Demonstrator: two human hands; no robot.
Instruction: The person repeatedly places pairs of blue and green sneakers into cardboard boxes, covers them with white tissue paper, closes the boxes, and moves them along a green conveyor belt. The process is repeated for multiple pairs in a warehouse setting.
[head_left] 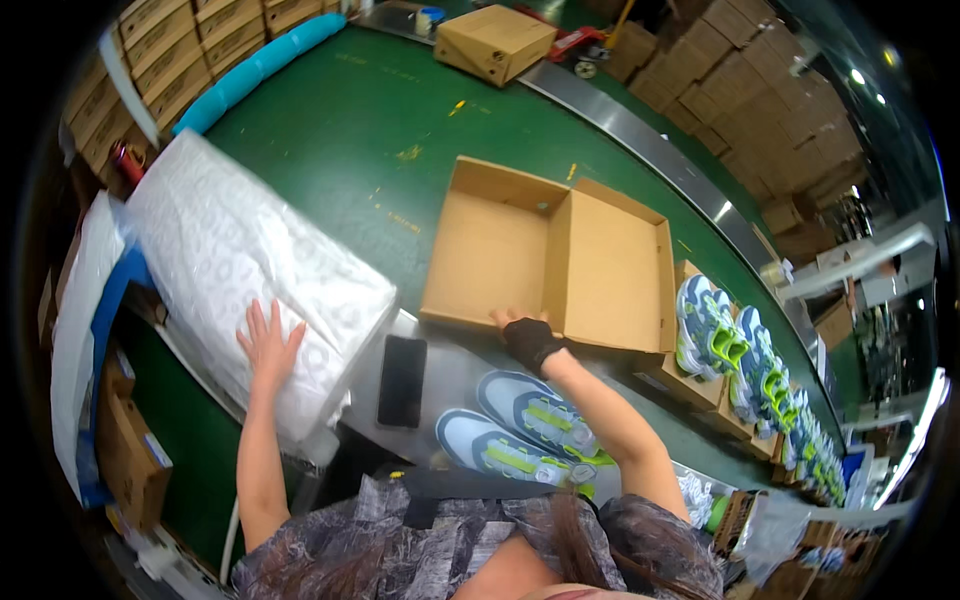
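Underneath, green conveyor belt (330,130), stacked cartons (740,100) beyond.

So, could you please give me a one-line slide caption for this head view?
Left hand rests on a stack of white tissue paper; right hand grips an open cardboard shoebox.

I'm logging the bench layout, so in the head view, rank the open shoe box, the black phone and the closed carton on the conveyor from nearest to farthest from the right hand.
From the right hand:
1. Open shoe box, touching its front edge.
2. Black phone, to its left on the metal ledge.
3. Closed carton, far up on the conveyor.
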